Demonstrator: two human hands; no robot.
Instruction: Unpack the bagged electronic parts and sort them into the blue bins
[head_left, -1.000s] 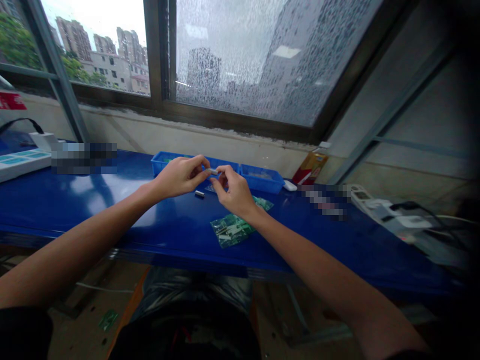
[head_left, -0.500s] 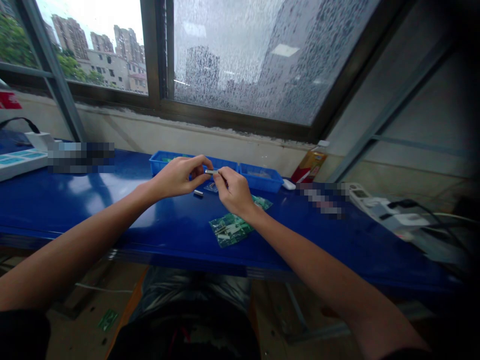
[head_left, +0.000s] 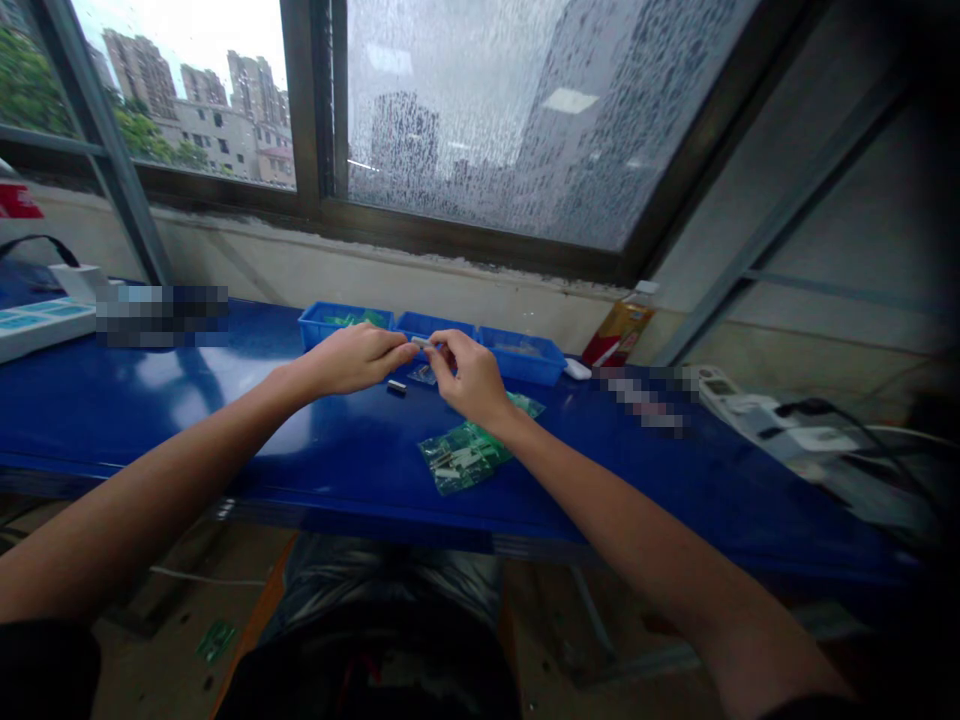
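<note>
A small pale, stick-like piece (head_left: pixel 421 342) is held above the blue table between my two hands; its exact kind is too small to make out. My left hand (head_left: pixel 356 358) pinches its left end, fingers pressed together. At the other end, the thumb and fingertips of my right hand (head_left: pixel 466 378) grip it. Below my left fingertips, a short silver-and-dark piece (head_left: pixel 397 387) lies on the table. Under my right wrist there is a green-printed clear packet (head_left: pixel 465 458) with several pale strips showing.
Three blue bins stand along the wall: a left bin (head_left: pixel 309 335) with green packets, a middle bin (head_left: pixel 435 322) and a right bin (head_left: pixel 553 364). A carton (head_left: pixel 621 328) stands further right. Power strips lie at the left (head_left: pixel 45 325) and right (head_left: pixel 720 392).
My left fingers have closed in from a raised, curled pose onto the end of the pale piece. My right hand has barely moved.
</note>
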